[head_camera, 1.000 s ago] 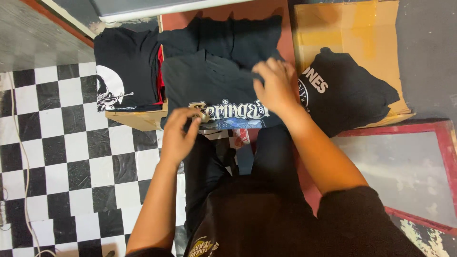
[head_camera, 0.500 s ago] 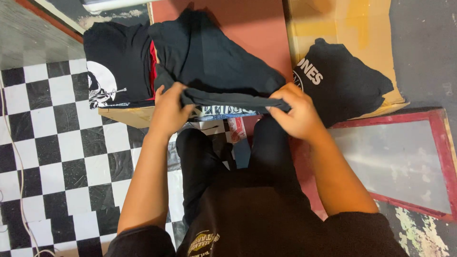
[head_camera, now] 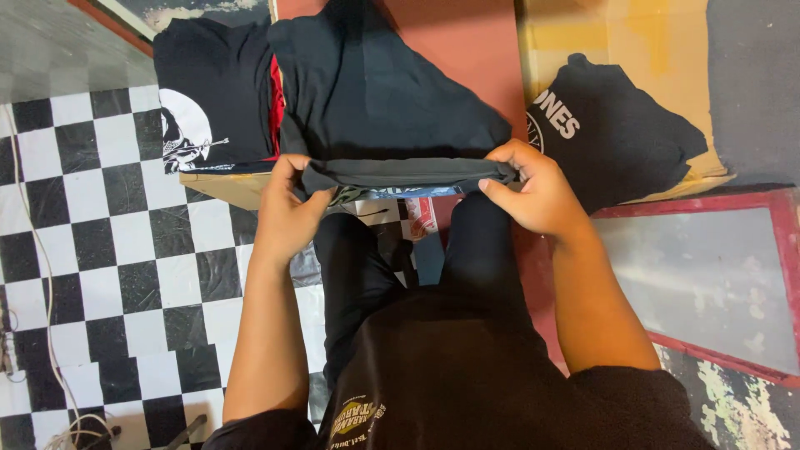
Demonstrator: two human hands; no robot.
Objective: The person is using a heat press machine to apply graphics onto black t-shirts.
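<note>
A dark T-shirt [head_camera: 392,100] lay spread over the reddish tabletop [head_camera: 467,42], its near edge folded. The left hand [head_camera: 287,208] and right hand [head_camera: 537,187] each pinched that fold, fingers closed on the cloth, beside a stack of black shirts [head_camera: 212,100].

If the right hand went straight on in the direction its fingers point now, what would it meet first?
The right hand points left along the folded edge of the dark shirt it grips. Past that fold it would probably meet the left hand at the other end, though depth is unclear.
</note>
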